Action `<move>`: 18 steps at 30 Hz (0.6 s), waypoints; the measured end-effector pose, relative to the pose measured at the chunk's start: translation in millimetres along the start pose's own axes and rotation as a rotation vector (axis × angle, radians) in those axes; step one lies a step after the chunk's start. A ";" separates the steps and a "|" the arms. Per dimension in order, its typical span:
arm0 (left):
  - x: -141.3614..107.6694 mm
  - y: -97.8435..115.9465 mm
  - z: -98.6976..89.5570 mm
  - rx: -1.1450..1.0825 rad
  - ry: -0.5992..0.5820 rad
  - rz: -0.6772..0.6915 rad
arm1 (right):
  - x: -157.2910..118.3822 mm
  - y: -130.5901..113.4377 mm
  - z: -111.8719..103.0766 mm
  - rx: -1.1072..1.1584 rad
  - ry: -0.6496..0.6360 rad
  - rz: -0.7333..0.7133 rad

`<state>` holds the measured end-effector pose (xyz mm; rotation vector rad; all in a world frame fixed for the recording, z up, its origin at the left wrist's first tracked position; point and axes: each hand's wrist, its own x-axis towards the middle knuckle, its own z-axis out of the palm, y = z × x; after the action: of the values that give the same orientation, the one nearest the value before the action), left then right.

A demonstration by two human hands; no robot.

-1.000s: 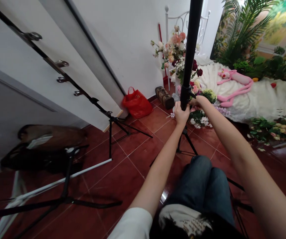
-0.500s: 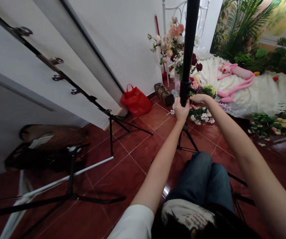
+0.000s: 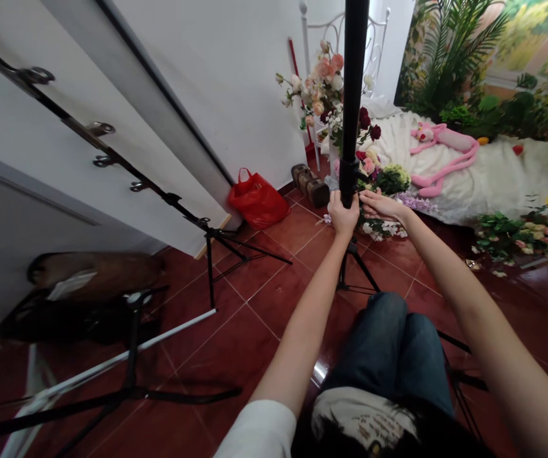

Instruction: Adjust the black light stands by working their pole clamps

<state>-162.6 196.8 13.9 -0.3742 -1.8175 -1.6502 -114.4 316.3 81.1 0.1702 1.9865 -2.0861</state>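
A black light stand (image 3: 352, 95) rises upright in front of me, its spread legs (image 3: 357, 257) on the floor below. My left hand (image 3: 344, 213) is wrapped round the pole just under a black collar (image 3: 349, 172). On the pole's right side, my right hand (image 3: 379, 205) has its fingers pinched together against the pole at about the same height. Whatever small part sits between those fingertips is hidden. Behind the hands are artificial flowers (image 3: 393, 178) in several colours.
A red plastic bag (image 3: 258, 198) sits by the wall beside a brown roll-shaped object (image 3: 310, 184). Another stand (image 3: 210, 235) carries clips along its slanted pole at left. Black legs (image 3: 130, 381) spread at lower left. A pink plush toy (image 3: 459, 145) lies on white cloth (image 3: 450, 203).
The view has shifted slightly, so the scene sits a little further left. My right hand's fingers have changed position at the pole; my left hand keeps its grip.
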 end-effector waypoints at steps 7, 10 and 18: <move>-0.2 0.5 -0.4 0.017 0.008 0.013 | -0.8 -11.2 8.0 0.091 0.024 0.066; -0.8 -0.2 0.3 0.021 0.030 0.026 | 6.4 -15.7 15.0 0.063 0.081 0.076; -2.3 -1.3 1.6 0.020 0.027 0.005 | 15.7 5.0 24.0 -0.363 0.369 -0.347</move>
<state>-162.1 198.6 11.4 -0.3458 -1.8109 -1.6247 -125.9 290.7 73.7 0.1573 2.7523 -1.9403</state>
